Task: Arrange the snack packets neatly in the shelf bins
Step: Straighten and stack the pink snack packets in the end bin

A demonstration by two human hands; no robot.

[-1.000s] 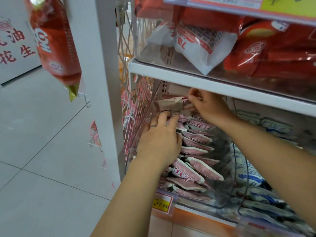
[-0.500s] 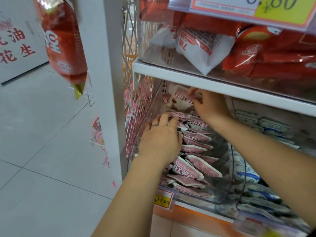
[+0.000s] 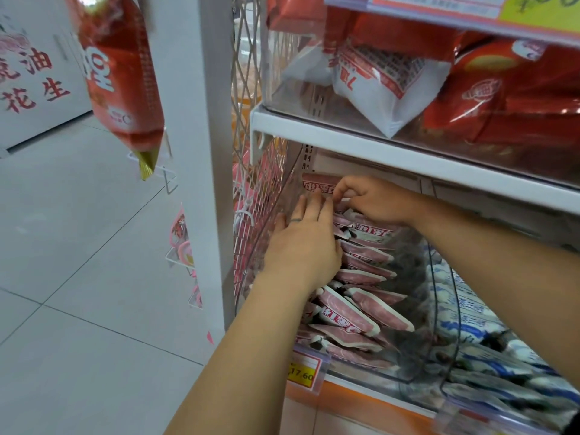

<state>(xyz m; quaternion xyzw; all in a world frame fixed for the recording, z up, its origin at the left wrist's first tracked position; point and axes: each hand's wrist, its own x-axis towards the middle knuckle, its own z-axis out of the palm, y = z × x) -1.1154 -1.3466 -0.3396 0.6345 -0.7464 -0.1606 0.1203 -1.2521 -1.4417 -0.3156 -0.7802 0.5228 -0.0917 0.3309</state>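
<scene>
Lower shelf, leftmost clear bin [image 3: 417, 312]: snack packets [image 3: 361, 312] overlap in a row running front to back. Left hand [image 3: 303, 246] lies on the row's left side; right hand [image 3: 373, 199] is behind it at the rear, touching what appears to be an upright packet [image 3: 317, 185]. A second bin's packets [image 3: 470, 321] sit to the right. Price tag [image 3: 303, 373] hangs at the front edge. Bagged goods [image 3: 386, 86] occupy the shelf above.

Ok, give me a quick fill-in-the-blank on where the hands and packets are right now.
1. The right hand pinches a pink packet at the ____ of the bin.
2. The left hand lies flat on the row of ____ packets.
3. The neighbouring bin to the right holds ____-and-white packets.
4. The yellow price tag hangs at the bin's ____ edge.

Missing words: back; pink; blue; front
</scene>
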